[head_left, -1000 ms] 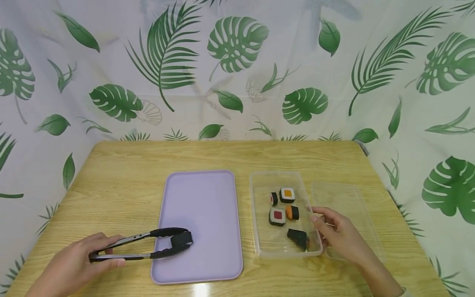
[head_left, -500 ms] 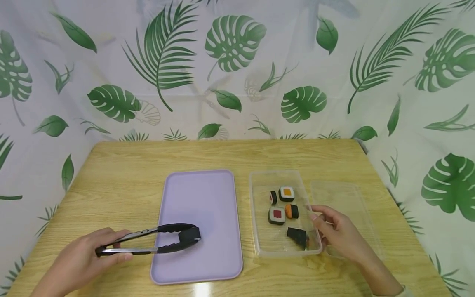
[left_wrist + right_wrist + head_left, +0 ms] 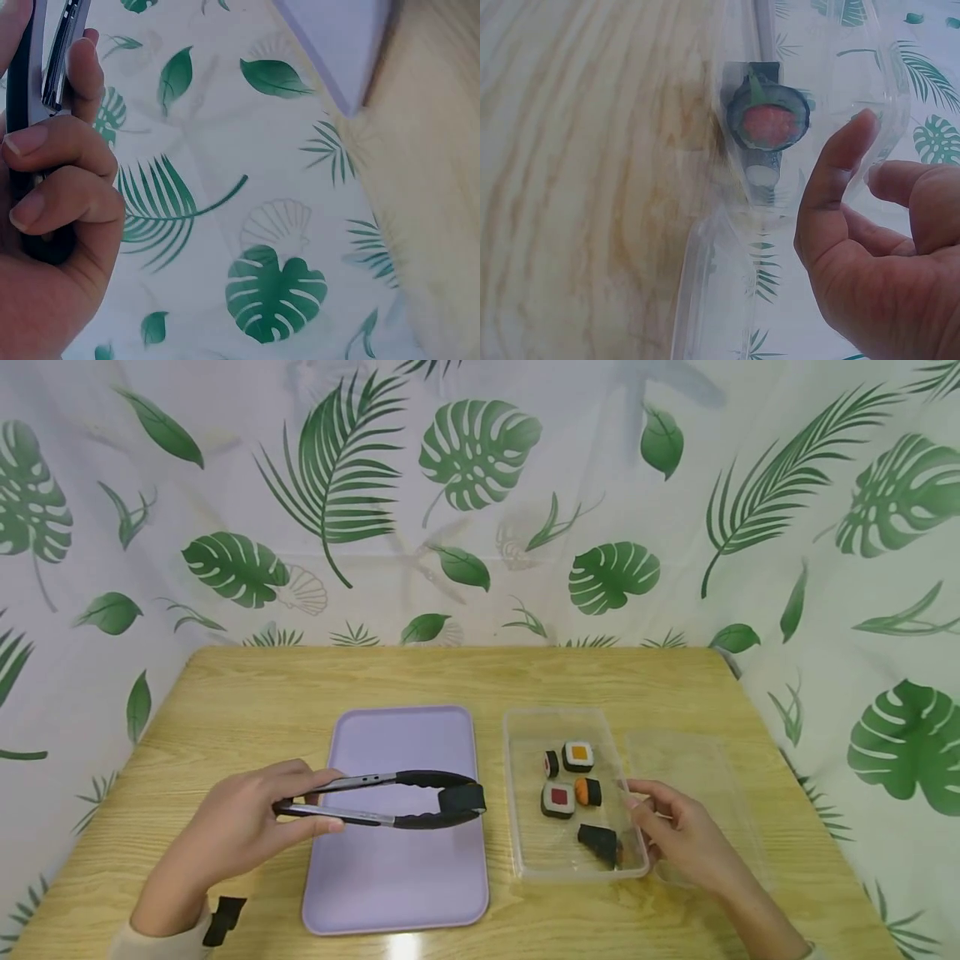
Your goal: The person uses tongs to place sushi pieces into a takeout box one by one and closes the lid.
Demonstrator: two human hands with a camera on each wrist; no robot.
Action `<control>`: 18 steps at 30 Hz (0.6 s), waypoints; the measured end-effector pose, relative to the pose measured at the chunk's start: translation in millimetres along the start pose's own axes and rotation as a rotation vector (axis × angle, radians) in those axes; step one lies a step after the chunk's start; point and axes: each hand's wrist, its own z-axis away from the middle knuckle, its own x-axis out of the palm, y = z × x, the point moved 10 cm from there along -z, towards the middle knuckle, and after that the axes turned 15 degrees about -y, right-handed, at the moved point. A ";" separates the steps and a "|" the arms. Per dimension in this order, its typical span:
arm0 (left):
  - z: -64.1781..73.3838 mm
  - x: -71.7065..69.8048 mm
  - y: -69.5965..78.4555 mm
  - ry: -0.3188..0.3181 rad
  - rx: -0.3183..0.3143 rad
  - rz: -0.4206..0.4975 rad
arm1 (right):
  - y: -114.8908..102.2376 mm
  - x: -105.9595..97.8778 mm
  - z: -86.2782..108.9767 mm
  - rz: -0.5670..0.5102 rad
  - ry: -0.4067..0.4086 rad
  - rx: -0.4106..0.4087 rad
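Observation:
My left hand (image 3: 251,814) grips the handle end of black-and-silver tongs (image 3: 431,821). Between the tongs' black tips is a dark seaweed-wrapped sushi roll (image 3: 462,798), over the right edge of the lilac tray (image 3: 397,881). In the left wrist view, curled fingers (image 3: 71,150) wrap the tongs' handle; the tips are out of frame. My right hand (image 3: 686,839) pinches the right wall of a clear plastic container (image 3: 573,874). Inside lie a black cone-shaped hand roll (image 3: 598,843), an orange-centred roll (image 3: 578,756), a red-centred roll (image 3: 558,799) and smaller pieces.
A clear lid (image 3: 701,768) lies on the wooden table (image 3: 247,693) to the container's right, partly behind my right hand. A narrow strip of table separates tray and container. Leaf-printed cloth (image 3: 480,527) surrounds the table's back and sides.
My left hand has carried the tongs and sushi roll rightward and away from me, from over the tray's middle to its right edge. The right hand keeps its hold on the container.

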 end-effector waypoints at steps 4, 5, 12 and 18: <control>-22.4 -1.0 17.8 -0.020 0.046 -0.032 | 0.7 1.0 0.5 -0.008 0.003 -0.002; -27.9 -0.2 22.3 -0.024 0.060 -0.038 | 0.5 1.0 0.6 -0.005 0.001 -0.007; -63.5 20.0 50.4 -0.125 0.119 -0.033 | 3.4 1.0 0.7 -0.006 -0.005 -0.002; -84.0 28.7 74.0 -0.137 0.189 -0.079 | -0.4 0.1 -0.1 -0.017 0.010 -0.026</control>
